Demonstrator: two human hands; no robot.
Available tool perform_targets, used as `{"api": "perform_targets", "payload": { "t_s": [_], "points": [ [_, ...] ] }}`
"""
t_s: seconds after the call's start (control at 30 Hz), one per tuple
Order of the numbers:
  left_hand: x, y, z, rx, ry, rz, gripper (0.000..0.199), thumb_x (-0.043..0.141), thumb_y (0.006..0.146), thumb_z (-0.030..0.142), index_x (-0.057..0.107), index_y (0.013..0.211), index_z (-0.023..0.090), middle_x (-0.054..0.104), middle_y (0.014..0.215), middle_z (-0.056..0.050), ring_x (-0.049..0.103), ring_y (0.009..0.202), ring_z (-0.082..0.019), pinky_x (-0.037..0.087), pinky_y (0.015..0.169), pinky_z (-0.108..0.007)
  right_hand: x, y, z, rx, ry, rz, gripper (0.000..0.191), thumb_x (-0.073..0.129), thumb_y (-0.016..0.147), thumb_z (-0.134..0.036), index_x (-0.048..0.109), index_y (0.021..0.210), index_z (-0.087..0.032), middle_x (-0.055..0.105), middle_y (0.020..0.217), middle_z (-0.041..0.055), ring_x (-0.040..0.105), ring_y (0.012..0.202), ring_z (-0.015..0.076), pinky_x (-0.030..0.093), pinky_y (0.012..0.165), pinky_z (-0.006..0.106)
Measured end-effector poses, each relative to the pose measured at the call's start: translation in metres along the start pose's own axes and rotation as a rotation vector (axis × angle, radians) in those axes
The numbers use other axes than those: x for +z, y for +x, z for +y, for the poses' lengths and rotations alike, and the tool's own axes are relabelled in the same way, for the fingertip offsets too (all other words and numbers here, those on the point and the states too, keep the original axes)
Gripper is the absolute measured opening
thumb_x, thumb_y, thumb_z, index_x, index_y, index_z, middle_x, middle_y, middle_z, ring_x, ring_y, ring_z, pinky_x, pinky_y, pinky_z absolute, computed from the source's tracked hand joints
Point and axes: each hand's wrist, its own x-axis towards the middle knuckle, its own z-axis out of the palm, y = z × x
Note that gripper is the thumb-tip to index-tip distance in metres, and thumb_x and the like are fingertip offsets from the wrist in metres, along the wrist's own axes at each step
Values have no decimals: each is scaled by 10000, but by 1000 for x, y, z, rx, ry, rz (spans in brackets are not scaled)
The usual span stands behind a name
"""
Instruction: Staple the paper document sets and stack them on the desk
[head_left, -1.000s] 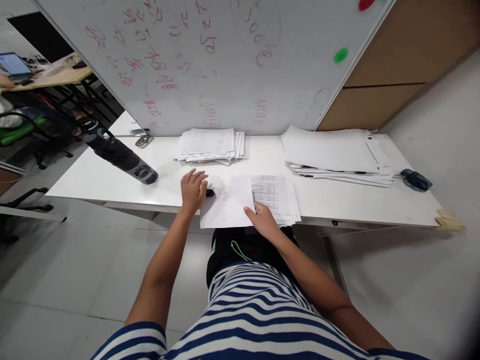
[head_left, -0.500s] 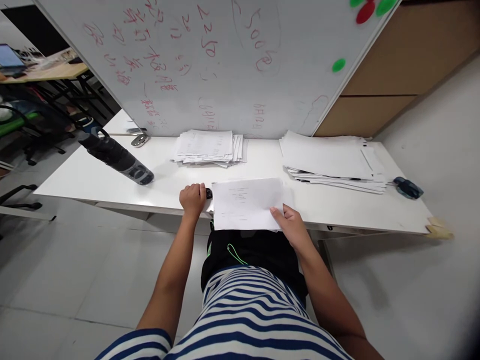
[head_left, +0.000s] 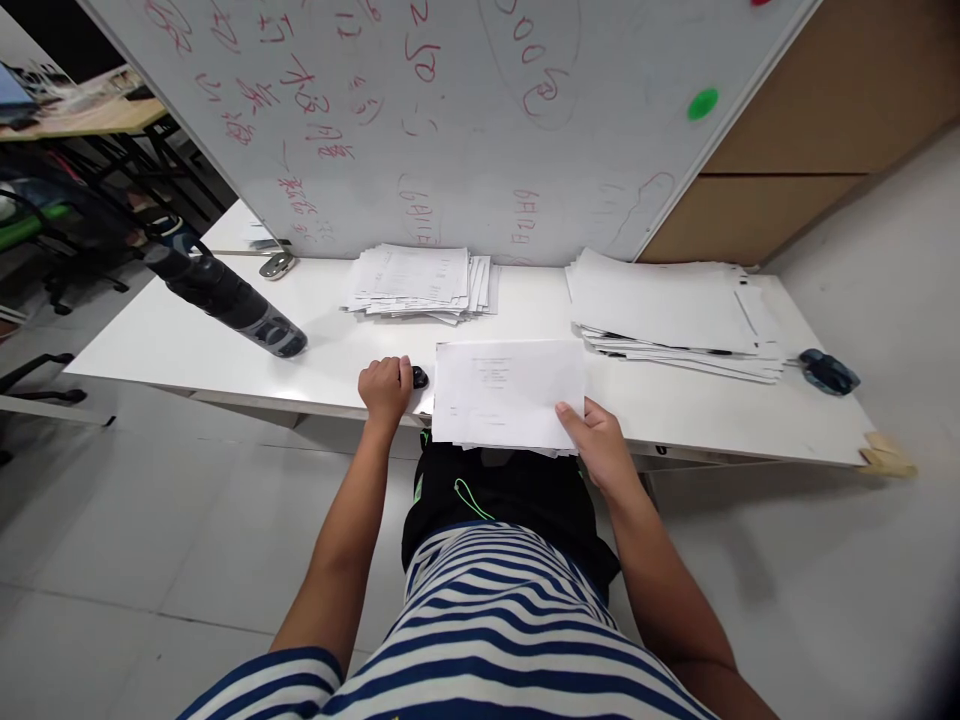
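Observation:
My right hand (head_left: 604, 440) grips a thin stack of printed paper sheets (head_left: 510, 393) by the lower right corner, thumb on top. The sheets lie over the table's front edge, and some lower edges stick out unevenly. My left hand (head_left: 386, 388) is closed around a small black object (head_left: 420, 377) just left of the sheets. Only its rounded end shows past the thumb, so its kind cannot be made out. A small gap separates that end from the sheets' left edge.
On the white table (head_left: 330, 345) are a left paper pile (head_left: 412, 280), a larger right pile (head_left: 667, 305), a dark bottle (head_left: 232, 300), a computer mouse (head_left: 277, 265) and a dark blue object (head_left: 829, 371). A whiteboard (head_left: 465, 150) stands behind. Brown tape (head_left: 887, 455) covers the right corner.
The sheets and my right hand have shifted slightly right, widening the gap to the black object. My left hand stays closed in about the same place. The view has tilted slightly downward.

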Motion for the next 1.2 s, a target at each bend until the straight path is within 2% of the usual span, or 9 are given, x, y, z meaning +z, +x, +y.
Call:
{"api": "perform_targets", "payload": {
  "t_s": [0.07,0.17,0.3,0.43,0.57,0.77,0.93,1.03,1.2],
  "points": [
    [-1,0,0,-6,1,-9,371,374,975,334,499,649,208,589,680,-78,517,720,-220,230,649,-359,-4,4,0,-22,-172,44,501,538,893,-580,664,1170,-183,738,984,88,665,918,270,516,771,370],
    [-2,0,1,-21,-4,-29,378,365,976,338,504,651,207,587,684,-80,520,732,-222,235,656,-357,-4,8,3,-39,-674,129,461,461,931,-545,663,1099,-166,709,931,116,643,880,288,482,764,396],
    [-2,0,2,-45,4,-61,393,345,979,339,506,646,205,597,694,-90,529,750,-230,242,665,-362,-2,6,9,-110,-1164,229,517,499,905,-557,620,1151,-119,651,1042,178,604,973,332,444,814,435],
    [-4,2,3,-54,22,-87,405,328,983,344,530,660,204,610,713,-98,543,776,-240,259,682,-365,-14,11,17,-180,-1143,424,564,465,918,-568,550,1273,-139,604,1163,183,563,1061,339,437,845,453],
    [-11,1,5,-25,47,-122,416,313,989,353,572,702,199,629,739,-102,564,792,-244,288,704,-365,-34,37,33,-268,-1045,597,497,425,943,-482,520,1310,-161,489,1382,203,471,1227,367,408,939,528],
    [-33,8,12,-11,-9,-213,355,365,977,399,640,849,214,705,891,-99,613,907,-269,355,779,-384,-48,75,65,-289,-1008,670,598,434,921,-457,404,1412,-115,274,1534,261,172,1444,417,279,1059,642],
    [-46,53,33,-6,-134,-189,314,414,957,435,654,968,232,718,1037,-68,624,999,-259,401,874,-398,-45,79,70,-270,-990,654,630,422,925,-473,356,1451,-133,220,1565,253,83,1468,424,226,1069,690],
    [-31,94,52,34,-146,-196,355,415,950,476,639,1080,233,685,1146,-91,589,1103,-283,411,928,-414,-45,78,66,-234,-1005,638,626,419,927,-480,378,1439,-120,238,1561,251,98,1468,422,234,1082,672],
    [17,147,75,-9,-97,-337,536,504,888,542,529,1299,200,554,1364,-168,445,1313,-339,393,1000,-456,-43,77,60,-211,-1023,661,595,416,940,-457,406,1423,-109,278,1553,256,129,1467,414,241,1087,658]
  ]
}}
